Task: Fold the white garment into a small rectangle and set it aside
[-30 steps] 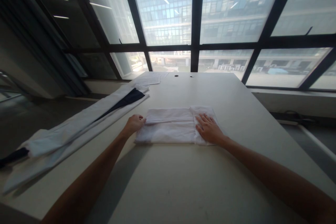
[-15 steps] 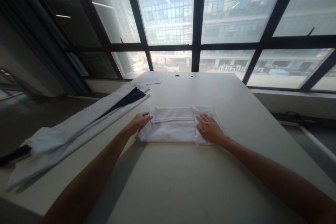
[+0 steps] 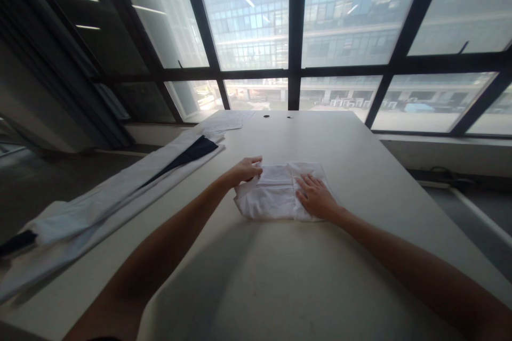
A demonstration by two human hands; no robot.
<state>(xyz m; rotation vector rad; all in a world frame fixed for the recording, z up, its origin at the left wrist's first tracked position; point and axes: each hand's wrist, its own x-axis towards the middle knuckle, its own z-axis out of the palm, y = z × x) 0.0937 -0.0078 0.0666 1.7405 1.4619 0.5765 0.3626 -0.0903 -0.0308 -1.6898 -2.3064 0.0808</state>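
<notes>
A folded white garment [image 3: 272, 200] lies on the table in front of me; its exact kind does not show. My left hand [image 3: 245, 170] pinches the garment's left end and holds it raised, bent over toward the right. My right hand [image 3: 316, 196] rests flat on the garment's right part, fingers stretched out and slightly spread, pressing on the cloth. Part of the left end is hidden behind my left fingers.
White and dark navy clothes [image 3: 120, 186] lie in a long pile along the left side of the table [image 3: 360, 256]. A white sheet [image 3: 224, 121] lies at the far left corner. Tall windows [image 3: 256, 21] stand behind, with a dark curtain [image 3: 60, 64] at left.
My left hand has moved right and slightly up, lifting the garment's left end and folding it inward. My right hand has stayed flat on the right part.
</notes>
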